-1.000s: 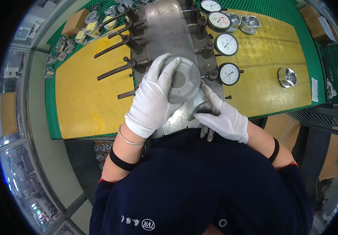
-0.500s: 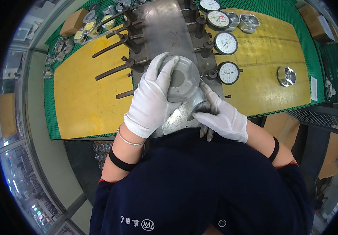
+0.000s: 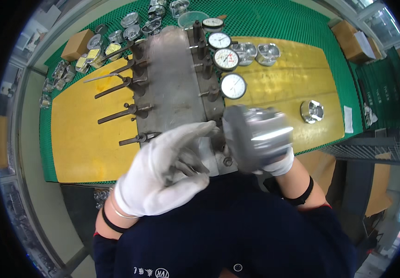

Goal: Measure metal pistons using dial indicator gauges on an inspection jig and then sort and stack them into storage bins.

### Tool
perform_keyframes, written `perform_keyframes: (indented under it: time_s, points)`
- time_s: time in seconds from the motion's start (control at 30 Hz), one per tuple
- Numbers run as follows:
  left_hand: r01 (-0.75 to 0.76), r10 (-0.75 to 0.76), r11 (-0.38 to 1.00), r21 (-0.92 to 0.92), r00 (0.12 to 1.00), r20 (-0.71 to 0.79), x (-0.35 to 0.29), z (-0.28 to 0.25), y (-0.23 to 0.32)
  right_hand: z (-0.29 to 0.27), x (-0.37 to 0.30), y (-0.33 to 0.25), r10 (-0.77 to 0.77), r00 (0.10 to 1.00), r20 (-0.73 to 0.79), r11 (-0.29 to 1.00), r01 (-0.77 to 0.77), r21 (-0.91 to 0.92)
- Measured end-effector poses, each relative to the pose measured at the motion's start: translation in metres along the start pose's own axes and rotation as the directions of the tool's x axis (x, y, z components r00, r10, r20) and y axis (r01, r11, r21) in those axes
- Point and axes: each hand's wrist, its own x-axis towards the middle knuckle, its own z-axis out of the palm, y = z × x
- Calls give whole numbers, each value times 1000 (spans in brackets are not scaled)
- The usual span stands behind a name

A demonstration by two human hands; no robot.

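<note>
A shiny metal piston (image 3: 267, 134), smeared by motion, is held up to the right of the steel gauging fixture (image 3: 174, 92). Gripping it from behind and below is my white-gloved right hand (image 3: 281, 163), whose fingers are mostly hidden by the piston. My left hand (image 3: 165, 169), also gloved, hovers over the fixture's near end. It holds nothing, and a gap shows between its curved fingers and the thumb. Along the fixture's right side stand several round dial gauges, the closest being a white-faced dial gauge (image 3: 233, 86).
Dark clamp rods (image 3: 116, 113) stick out leftward from the fixture. One piston (image 3: 312, 111) stands on the right of the yellow board (image 3: 88, 153); two more stand beside the gauges. Several pistons and a cardboard box (image 3: 77, 45) lie on the green mat (image 3: 274, 18) at the far left.
The piston has left the fixture's near end and moved right, tilted onto its side, in my right hand. My left hand has let go of it. The whole view has shifted.
</note>
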Motion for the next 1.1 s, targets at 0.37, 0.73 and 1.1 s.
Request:
perform_keyframes:
  time_s: [0.37, 0.73, 1.1]
  points:
    - [332, 395, 168, 928, 840, -372, 45, -184, -54, -270, 48, 14, -19, 740, -672, 997, -37, -69]
    - [671, 208, 603, 433, 391, -896, -7, -225, -26, -429, 200, 158, 553, 597, -581, 677, -729, -103]
    - [703, -555, 703, -109, 447, -702, -101, -147, -219, -332, 15, 36, 51, 747, -662, 689, -507, -519]
